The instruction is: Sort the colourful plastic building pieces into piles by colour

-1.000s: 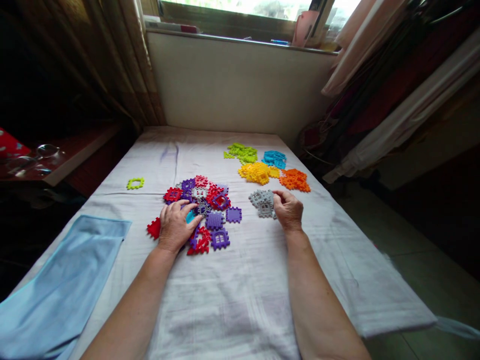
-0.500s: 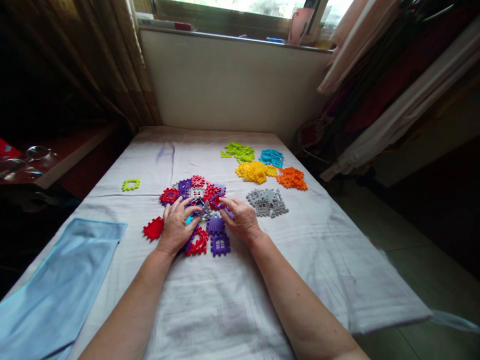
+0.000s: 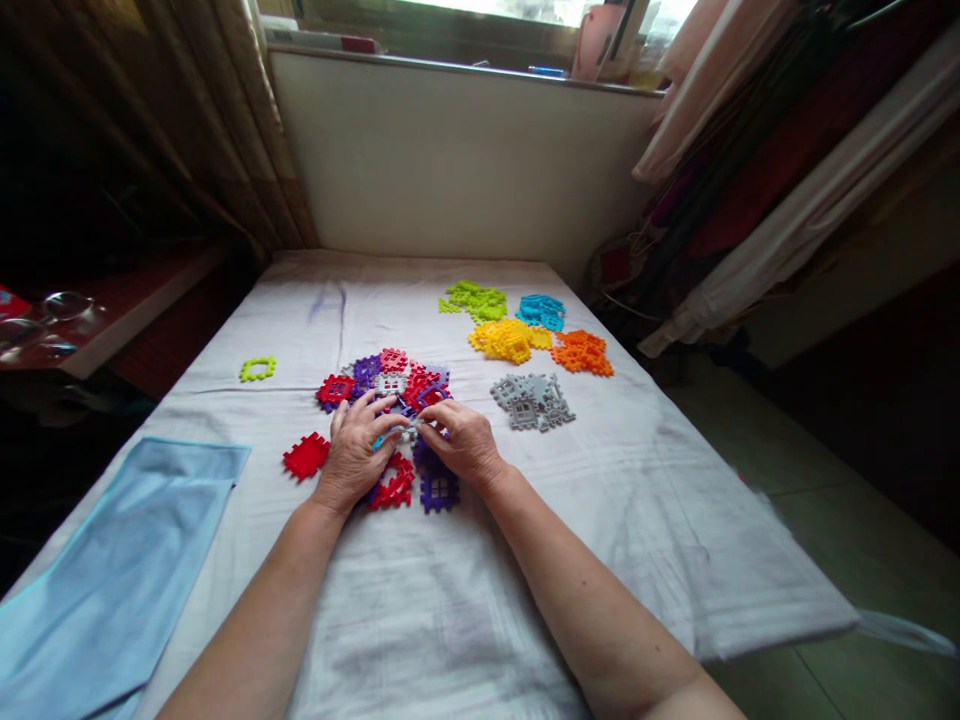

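A mixed heap of plastic interlocking building tiles (image 3: 367, 372), mostly red and purple with some grey and pink, lies mid-table. My left hand (image 3: 356, 452) rests on its near left side, fingers spread and slightly bent. A bit of a blue tile shows beneath those fingers. Thumb and fingertips of my right hand (image 3: 459, 440) are closed on a small grey tile (image 3: 407, 430) over the heap; its outline is partly hidden. Just below the hands lie a red open-centred tile (image 3: 396, 485) and a purple window tile (image 3: 439, 490). A red tile (image 3: 306, 456) sits left of my left hand.
Single-colour piles stand to the right: grey (image 3: 534, 402), orange (image 3: 583, 353), yellow (image 3: 501, 341), blue (image 3: 541, 311) and lime green (image 3: 474, 300). One lime frame tile (image 3: 258, 369) is at the left. A light blue cloth (image 3: 142, 560) covers the left table edge.
My right hand has moved slightly left toward my left hand and now pinches a grey tile. The purple tile near its fingers earlier is no longer there. My left hand stays nearly in place.
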`<state>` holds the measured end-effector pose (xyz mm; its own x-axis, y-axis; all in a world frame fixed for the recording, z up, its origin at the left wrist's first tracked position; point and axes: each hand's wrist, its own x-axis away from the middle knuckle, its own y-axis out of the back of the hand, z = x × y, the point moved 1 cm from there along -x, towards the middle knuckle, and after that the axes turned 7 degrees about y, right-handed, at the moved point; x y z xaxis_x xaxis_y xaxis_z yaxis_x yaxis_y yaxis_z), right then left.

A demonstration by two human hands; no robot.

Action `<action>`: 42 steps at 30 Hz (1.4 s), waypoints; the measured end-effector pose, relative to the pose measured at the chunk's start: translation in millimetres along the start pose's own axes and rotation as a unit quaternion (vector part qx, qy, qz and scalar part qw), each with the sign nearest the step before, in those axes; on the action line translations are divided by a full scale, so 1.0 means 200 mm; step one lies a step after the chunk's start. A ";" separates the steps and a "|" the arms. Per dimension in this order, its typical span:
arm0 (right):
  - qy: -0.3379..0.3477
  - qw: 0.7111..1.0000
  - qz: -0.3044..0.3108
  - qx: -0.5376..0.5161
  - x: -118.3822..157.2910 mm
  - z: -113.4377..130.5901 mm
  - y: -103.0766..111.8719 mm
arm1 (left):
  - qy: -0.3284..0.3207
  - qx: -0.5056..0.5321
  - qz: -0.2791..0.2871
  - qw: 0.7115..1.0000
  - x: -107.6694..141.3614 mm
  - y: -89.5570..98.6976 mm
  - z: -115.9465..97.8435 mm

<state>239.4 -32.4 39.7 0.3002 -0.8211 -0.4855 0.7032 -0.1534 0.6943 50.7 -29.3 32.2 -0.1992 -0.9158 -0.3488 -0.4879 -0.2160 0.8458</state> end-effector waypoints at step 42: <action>-0.190 0.916 -0.306 0.176 0.21 -0.67 0.43 | 0.209 -0.137 -0.057 0.967 -0.05 0.11 0.24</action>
<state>398.3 -5.1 7.2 -0.3746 -0.6445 -0.6666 0.3940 -0.7614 0.5148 0.8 -8.2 34.6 0.2309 -0.9255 -0.3001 -0.2317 -0.3519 0.9069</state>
